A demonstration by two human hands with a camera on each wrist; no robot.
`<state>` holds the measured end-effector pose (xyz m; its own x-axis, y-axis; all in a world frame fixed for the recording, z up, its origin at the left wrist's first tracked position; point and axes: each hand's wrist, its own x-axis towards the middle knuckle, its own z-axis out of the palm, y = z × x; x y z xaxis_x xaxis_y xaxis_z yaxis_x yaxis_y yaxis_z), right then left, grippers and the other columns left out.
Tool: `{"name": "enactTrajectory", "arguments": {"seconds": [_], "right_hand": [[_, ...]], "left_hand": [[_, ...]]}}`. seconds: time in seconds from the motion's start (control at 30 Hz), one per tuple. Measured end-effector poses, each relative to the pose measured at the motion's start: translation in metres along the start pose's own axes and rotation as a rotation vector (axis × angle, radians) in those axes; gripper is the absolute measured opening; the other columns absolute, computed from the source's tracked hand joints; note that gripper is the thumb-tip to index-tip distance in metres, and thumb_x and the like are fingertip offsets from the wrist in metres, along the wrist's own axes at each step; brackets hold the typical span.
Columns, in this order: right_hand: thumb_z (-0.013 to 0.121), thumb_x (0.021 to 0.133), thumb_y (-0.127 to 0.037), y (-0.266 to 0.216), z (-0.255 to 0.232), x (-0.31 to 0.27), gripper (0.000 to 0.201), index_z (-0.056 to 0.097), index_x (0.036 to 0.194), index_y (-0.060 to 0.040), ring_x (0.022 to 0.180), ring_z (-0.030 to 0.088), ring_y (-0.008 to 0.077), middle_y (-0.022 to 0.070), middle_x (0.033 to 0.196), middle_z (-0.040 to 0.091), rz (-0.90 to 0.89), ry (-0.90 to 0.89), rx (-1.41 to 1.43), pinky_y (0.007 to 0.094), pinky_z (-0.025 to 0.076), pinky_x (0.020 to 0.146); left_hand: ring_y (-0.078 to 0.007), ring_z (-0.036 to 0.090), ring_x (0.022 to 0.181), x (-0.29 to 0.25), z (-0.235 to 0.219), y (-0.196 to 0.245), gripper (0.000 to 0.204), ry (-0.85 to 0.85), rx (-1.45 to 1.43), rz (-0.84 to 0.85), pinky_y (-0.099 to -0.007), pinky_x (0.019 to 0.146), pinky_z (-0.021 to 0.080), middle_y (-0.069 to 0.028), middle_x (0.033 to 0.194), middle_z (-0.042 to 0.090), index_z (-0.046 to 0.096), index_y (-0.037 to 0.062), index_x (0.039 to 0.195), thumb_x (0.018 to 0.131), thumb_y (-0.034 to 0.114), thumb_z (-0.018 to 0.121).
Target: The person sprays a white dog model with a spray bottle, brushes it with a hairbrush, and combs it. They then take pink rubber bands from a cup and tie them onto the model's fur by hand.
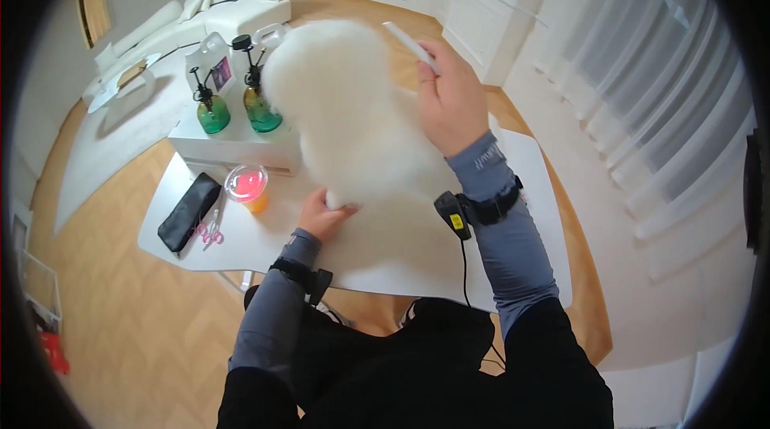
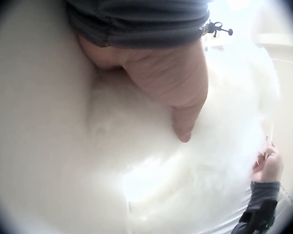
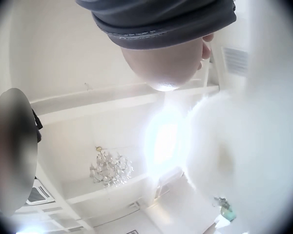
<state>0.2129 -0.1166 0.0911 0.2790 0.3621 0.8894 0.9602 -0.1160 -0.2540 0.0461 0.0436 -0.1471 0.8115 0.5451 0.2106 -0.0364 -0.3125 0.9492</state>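
Observation:
A large fluffy white dog-like figure (image 1: 361, 148) stands upright on the white table, its rounded top part (image 1: 329, 60) toward the far side. Low on its near left side, my left hand (image 1: 322, 216) grips the fur between thumb and fingers. In the left wrist view the left hand (image 2: 166, 78) lies against white fur with the thumb pointing down, its other fingers mostly hidden. Raised at the figure's right side, my right hand (image 1: 453, 100) holds a slim white stick-like tool (image 1: 411, 47). Only the heel of the right hand (image 3: 161, 63) and some fingertips show in the right wrist view.
On the table's left lie a black pouch (image 1: 189, 212) and pink-handled scissors (image 1: 211, 232), beside a dome-lidded cup (image 1: 249, 187). Behind them, a white box (image 1: 233, 148) bears two green spray bottles (image 1: 212, 115). A white sofa (image 1: 200, 16) stands far back; curtains (image 1: 666, 124) hang right.

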Motion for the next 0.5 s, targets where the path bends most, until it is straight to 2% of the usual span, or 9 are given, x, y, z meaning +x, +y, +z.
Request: {"name": "enactTrajectory", "arguments": {"seconds": [0.13, 0.2, 0.23, 0.33, 0.4, 0.43, 0.5], "right_hand": [[0.065, 0.093, -0.009, 0.008, 0.033, 0.002, 0.024, 0.068, 0.117, -0.007, 0.098, 0.065, 0.0395, 0.0176, 0.103, 0.07, -0.071, -0.032, -0.017, 0.05, 0.05, 0.084], [0.067, 0.09, -0.008, 0.016, 0.032, -0.003, 0.021, 0.071, 0.11, -0.009, 0.097, 0.065, 0.0388, 0.0153, 0.1, 0.07, -0.018, -0.184, -0.026, 0.0497, 0.049, 0.082], [0.067, 0.09, -0.008, 0.02, 0.032, -0.007, 0.021, 0.071, 0.11, -0.009, 0.097, 0.065, 0.0388, 0.0153, 0.1, 0.07, -0.031, -0.195, -0.014, 0.0497, 0.049, 0.082], [0.068, 0.089, -0.008, 0.029, 0.022, -0.019, 0.018, 0.073, 0.106, -0.0107, 0.097, 0.065, 0.0383, 0.0135, 0.099, 0.07, -0.03, -0.254, 0.009, 0.0493, 0.049, 0.082], [0.069, 0.088, -0.008, 0.028, 0.005, -0.015, 0.017, 0.074, 0.105, -0.0104, 0.096, 0.065, 0.0385, 0.0134, 0.098, 0.071, -0.152, -0.375, -0.089, 0.049, 0.05, 0.082], [0.069, 0.087, -0.005, 0.026, -0.004, -0.01, 0.019, 0.074, 0.106, -0.0081, 0.095, 0.066, 0.0381, 0.0146, 0.098, 0.071, -0.147, -0.488, -0.099, 0.0474, 0.051, 0.082], [0.068, 0.087, -0.003, 0.021, -0.016, 0.002, 0.02, 0.074, 0.107, -0.0068, 0.093, 0.066, 0.0375, 0.0153, 0.098, 0.07, -0.178, -0.478, -0.037, 0.0459, 0.051, 0.081]], "left_hand": [[-0.0178, 0.073, 0.094, -0.001, 0.002, 0.001, 0.04, -0.013, -0.059, -0.008, -0.0345, 0.087, 0.057, -0.0111, 0.103, 0.079, 0.073, 0.001, 0.112, 0.082, 0.024, 0.088], [-0.0181, 0.073, 0.095, 0.0, -0.001, 0.0, 0.04, -0.003, -0.113, 0.001, -0.0345, 0.088, 0.056, -0.0116, 0.104, 0.078, 0.073, 0.0011, 0.112, 0.082, 0.024, 0.088], [-0.0187, 0.072, 0.096, 0.0, -0.002, 0.003, 0.042, -0.013, -0.076, -0.022, -0.0344, 0.089, 0.056, -0.0122, 0.105, 0.078, 0.073, 0.0009, 0.113, 0.082, 0.025, 0.088], [-0.02, 0.072, 0.097, -0.001, -0.003, 0.002, 0.043, -0.023, -0.053, -0.049, -0.0346, 0.09, 0.055, -0.0128, 0.105, 0.078, 0.073, 0.0009, 0.113, 0.082, 0.026, 0.088], [-0.0206, 0.072, 0.098, 0.0, -0.002, 0.001, 0.044, -0.026, -0.062, -0.048, -0.0348, 0.091, 0.055, -0.0129, 0.105, 0.077, 0.072, 0.001, 0.113, 0.081, 0.026, 0.088], [-0.021, 0.072, 0.097, 0.001, -0.001, 0.0, 0.044, -0.031, -0.058, -0.034, -0.035, 0.091, 0.055, -0.0126, 0.104, 0.077, 0.072, 0.0013, 0.113, 0.081, 0.027, 0.088], [-0.0213, 0.072, 0.096, 0.002, -0.002, 0.001, 0.044, -0.027, -0.055, -0.025, -0.0353, 0.091, 0.055, -0.0123, 0.103, 0.077, 0.072, 0.0016, 0.113, 0.081, 0.027, 0.088]]}}
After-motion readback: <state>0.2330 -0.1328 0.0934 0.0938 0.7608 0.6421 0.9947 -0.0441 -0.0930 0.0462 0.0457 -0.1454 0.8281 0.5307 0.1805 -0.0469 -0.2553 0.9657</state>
